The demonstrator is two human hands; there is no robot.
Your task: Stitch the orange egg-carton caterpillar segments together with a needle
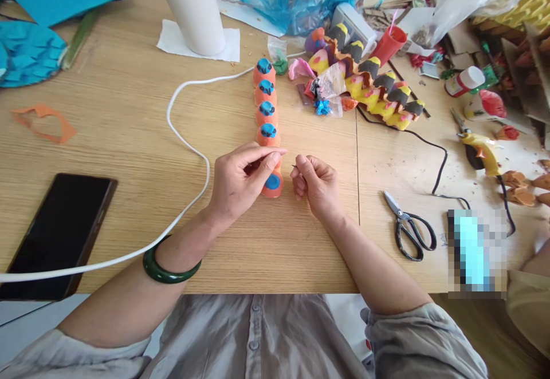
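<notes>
An orange strip of egg-carton cups point(265, 95) stands on the table, running away from me. The farther cups carry blue discs with dark curled marks; the nearest cup has a plain blue disc point(272, 181). My left hand point(243, 176) is over the near part of the strip, thumb and fingers pressed together, and covers part of it. What its fingers hold, if anything, is hidden. Just right of the strip, my right hand point(317, 184) is closed in a pinch. A tiny dark strand point(294, 166) pokes out from its thumb and forefinger.
Black-handled scissors point(409, 227) lie at right, near a yellow glue gun point(481, 150). A white cable point(189, 147) crosses the left side beside a phone point(60, 224). Painted egg-carton strips point(369, 90), small clay bags point(329, 84) and a white cylinder point(193, 12) stand farther back.
</notes>
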